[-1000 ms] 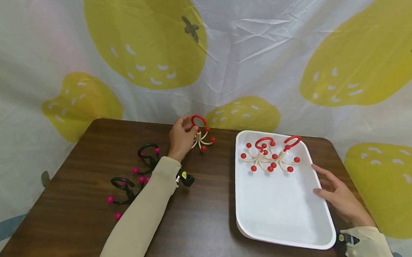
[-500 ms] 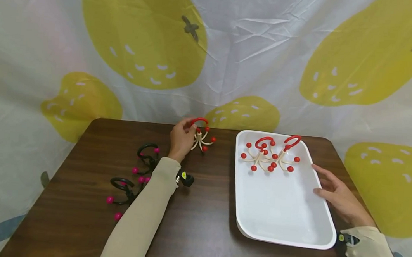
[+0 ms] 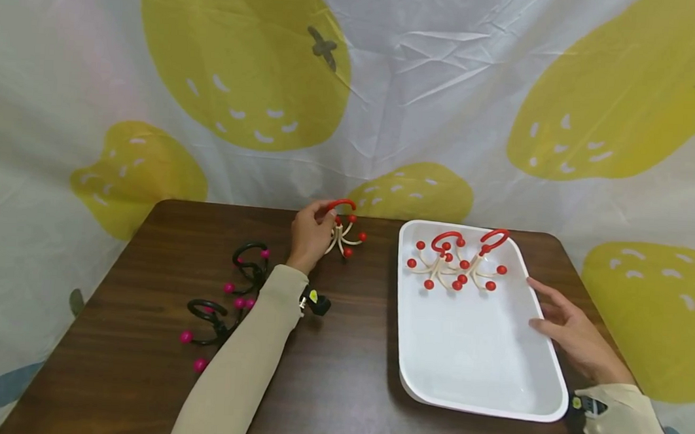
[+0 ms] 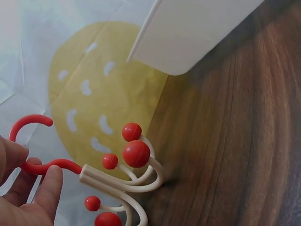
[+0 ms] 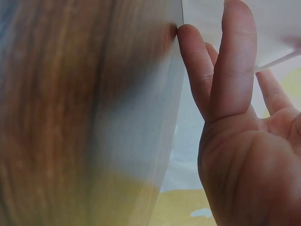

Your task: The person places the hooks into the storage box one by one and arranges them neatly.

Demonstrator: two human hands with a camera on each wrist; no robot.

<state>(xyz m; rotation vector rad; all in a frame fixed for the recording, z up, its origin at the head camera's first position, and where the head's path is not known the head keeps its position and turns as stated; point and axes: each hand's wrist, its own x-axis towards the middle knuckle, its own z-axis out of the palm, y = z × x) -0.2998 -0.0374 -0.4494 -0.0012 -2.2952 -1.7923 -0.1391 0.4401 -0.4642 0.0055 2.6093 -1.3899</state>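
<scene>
At the table's back edge my left hand pinches the red hook of a cream, several-armed hanger tipped with red balls. The left wrist view shows thumb and fingers around the red hook, with the cream arms pointing away from the palm. My right hand rests on the right rim of a white tray, thumb over the edge; in the right wrist view its fingers look fairly straight against the tray. Inside the tray's far end stand two similar red-and-cream hangers.
Two black hangers with pink balls stand on the brown table at the left, the nearer one partly hidden by my left sleeve. A fabric with yellow fruit shapes hangs directly behind the table.
My left hand has shifted slightly right with the hanger, whose red hook has tilted and looks flatter. The right hand and tray have stayed in place.
</scene>
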